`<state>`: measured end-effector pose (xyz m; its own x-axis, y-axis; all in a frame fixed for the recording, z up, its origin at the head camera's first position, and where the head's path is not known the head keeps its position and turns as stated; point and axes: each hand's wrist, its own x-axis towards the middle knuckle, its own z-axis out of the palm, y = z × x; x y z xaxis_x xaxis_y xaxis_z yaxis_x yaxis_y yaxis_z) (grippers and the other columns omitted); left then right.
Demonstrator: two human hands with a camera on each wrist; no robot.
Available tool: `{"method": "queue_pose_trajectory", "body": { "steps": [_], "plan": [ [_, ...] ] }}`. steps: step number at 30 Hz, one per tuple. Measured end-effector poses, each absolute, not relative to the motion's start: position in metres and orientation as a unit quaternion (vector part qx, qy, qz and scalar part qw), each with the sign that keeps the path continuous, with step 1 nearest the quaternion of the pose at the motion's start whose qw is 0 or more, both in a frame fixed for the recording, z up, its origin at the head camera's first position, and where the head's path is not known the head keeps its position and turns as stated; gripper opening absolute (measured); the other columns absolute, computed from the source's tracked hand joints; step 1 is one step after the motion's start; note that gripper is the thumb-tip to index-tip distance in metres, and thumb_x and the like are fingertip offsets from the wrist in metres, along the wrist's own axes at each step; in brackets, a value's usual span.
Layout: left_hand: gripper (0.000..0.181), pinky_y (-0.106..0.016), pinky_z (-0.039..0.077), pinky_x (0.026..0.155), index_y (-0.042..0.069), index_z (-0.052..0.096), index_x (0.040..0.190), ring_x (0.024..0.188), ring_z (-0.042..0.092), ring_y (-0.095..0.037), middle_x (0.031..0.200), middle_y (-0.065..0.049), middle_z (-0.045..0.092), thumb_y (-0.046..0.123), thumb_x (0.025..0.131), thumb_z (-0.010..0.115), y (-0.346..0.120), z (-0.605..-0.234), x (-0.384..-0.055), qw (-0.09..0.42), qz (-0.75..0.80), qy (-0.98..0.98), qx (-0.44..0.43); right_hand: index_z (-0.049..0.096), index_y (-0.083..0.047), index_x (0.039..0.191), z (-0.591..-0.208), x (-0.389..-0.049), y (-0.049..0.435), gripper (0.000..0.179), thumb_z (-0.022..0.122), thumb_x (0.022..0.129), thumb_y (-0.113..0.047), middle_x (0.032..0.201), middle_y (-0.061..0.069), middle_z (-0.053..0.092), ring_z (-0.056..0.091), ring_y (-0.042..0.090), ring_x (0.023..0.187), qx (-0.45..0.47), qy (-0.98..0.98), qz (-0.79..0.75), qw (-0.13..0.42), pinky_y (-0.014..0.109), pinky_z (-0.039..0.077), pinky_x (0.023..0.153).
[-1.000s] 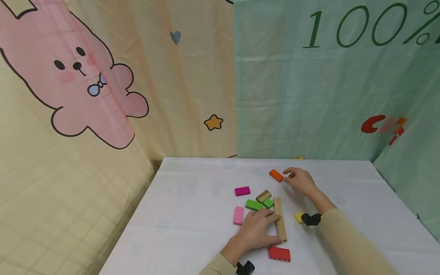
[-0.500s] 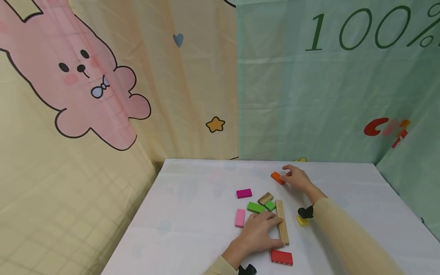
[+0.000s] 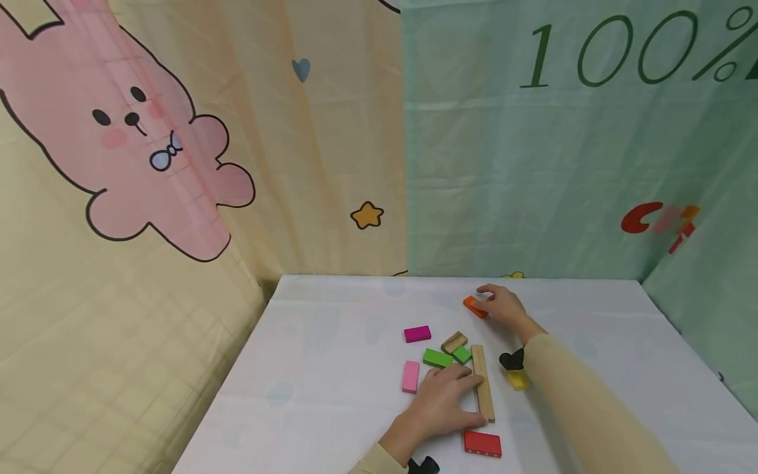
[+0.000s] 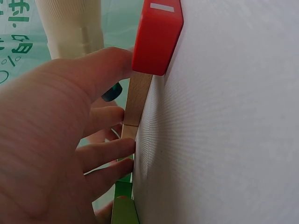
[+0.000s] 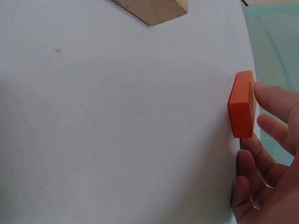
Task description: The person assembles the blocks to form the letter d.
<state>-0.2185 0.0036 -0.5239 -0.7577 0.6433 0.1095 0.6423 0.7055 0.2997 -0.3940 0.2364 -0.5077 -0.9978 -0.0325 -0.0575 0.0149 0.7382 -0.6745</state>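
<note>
An orange block lies flat near the far side of the table. My right hand is at it, thumb on the block and the index finger raised apart, as the right wrist view also shows. A long wooden plank lies pointing away from me. Beside its left edge rests my left hand, spread, with fingertips and thumb against the plank. Just past the fingers are a green block, a smaller green block and a short wooden block. Near the left thumb lies a red block.
A pink block and a magenta block lie left of the group. Partly under the right wrist's black strap mount is a yellow block. The white table ends at hanging printed cloths at the back and sides.
My right hand has moved slightly left, and its thumb has come onto the orange block. The left hand and the blocks stay in place; the head view shifts a little.
</note>
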Motion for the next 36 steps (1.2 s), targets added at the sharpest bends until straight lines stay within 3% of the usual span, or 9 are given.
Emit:
{"method": "queue_pose_trajectory", "body": {
  "steps": [11, 20, 36],
  "plan": [
    [0.064, -0.037, 0.041, 0.103, 0.039, 0.056, 0.142, 0.130, 0.044, -0.004, 0.141, 0.014, 0.051, 0.064, 0.084, 0.070, 0.005, -0.524, -0.218, 0.011, 0.166, 0.924, 0.345, 0.068, -0.001, 0.124, -0.511, -0.393, 0.231, 0.041, 0.071, 0.094, -0.028, 0.114, 0.019, 0.065, 0.060, 0.031, 0.098, 0.005, 0.940, -0.341, 0.013, 0.044, 0.050, 0.081],
    [0.063, -0.038, 0.041, 0.104, 0.040, 0.056, 0.142, 0.130, 0.044, -0.004, 0.141, 0.015, 0.051, 0.064, 0.085, 0.070, 0.005, -0.523, -0.218, 0.020, 0.174, 0.924, 0.340, 0.074, -0.002, 0.115, -0.511, -0.393, 0.226, 0.031, 0.074, 0.092, -0.023, 0.102, 0.012, 0.069, 0.060, 0.025, 0.088, -0.010, 0.934, -0.358, -0.012, 0.035, 0.050, 0.073],
    [0.063, -0.038, 0.042, 0.103, 0.041, 0.056, 0.141, 0.129, 0.044, -0.003, 0.139, 0.016, 0.051, 0.065, 0.084, 0.069, 0.005, -0.529, -0.220, 0.018, 0.171, 0.925, 0.339, 0.069, -0.003, 0.106, -0.509, -0.392, 0.218, 0.023, 0.078, 0.088, -0.013, 0.095, 0.012, 0.067, 0.062, 0.024, 0.082, -0.034, 0.932, -0.360, -0.028, 0.033, 0.053, 0.066]
  ]
}}
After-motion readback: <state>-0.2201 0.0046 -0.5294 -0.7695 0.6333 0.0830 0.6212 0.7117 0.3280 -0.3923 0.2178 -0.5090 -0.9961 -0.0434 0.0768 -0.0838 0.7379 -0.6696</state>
